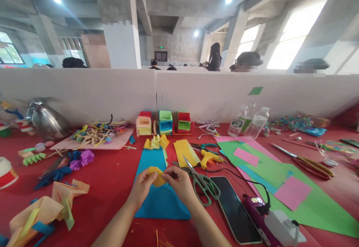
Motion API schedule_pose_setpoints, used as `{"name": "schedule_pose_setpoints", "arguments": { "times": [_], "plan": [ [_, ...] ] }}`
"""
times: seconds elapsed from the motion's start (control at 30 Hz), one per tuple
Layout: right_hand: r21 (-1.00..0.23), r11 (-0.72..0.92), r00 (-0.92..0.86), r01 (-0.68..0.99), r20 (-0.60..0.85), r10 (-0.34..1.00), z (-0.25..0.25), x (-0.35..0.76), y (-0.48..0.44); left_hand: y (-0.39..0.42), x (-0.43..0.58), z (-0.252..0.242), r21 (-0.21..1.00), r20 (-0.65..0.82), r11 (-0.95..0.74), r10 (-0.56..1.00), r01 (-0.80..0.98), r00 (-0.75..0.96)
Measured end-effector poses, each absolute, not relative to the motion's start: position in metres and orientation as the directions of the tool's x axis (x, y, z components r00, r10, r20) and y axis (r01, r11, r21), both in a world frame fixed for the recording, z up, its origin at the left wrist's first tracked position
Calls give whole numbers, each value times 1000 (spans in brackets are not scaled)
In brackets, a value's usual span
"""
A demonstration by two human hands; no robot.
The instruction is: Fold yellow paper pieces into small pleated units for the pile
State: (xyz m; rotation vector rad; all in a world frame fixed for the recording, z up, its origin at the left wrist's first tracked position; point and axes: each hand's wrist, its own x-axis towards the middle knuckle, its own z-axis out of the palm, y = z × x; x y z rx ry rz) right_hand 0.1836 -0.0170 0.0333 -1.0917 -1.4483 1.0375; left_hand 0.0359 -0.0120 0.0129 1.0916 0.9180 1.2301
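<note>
On a red table [112, 181] beneath concrete ceiling [174, 0], left hand [141, 186] and right hand [181, 184] pinching yellow paper [157, 176]

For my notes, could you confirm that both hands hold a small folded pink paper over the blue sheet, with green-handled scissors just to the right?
Not quite: the head view shows the folded paper is yellow, not pink. Otherwise right: the left hand and right hand hold it over the blue sheet, with the green-handled scissors just to the right.
</note>
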Motion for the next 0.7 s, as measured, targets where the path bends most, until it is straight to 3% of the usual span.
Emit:
{"name": "schedule_pose_setpoints", "arguments": {
  "times": [0.17, 0.4, 0.7],
  "plan": [
    [-954, 263, -95, 141, 251, 963, 37, 181, -21, -13, 37, 14, 956, 70, -35, 992, -291, 109],
    [-980, 196, -142, 43, 189, 972, 31, 180, -19, -15, 39, 15, 951, 46, -22, 996, -310, 72],
    [-971, 189, -103, 147, 175, 979, 33, 174, -22, -16, 41, 21, 937, -22, 42, 998, -346, 59]
  ]
}}
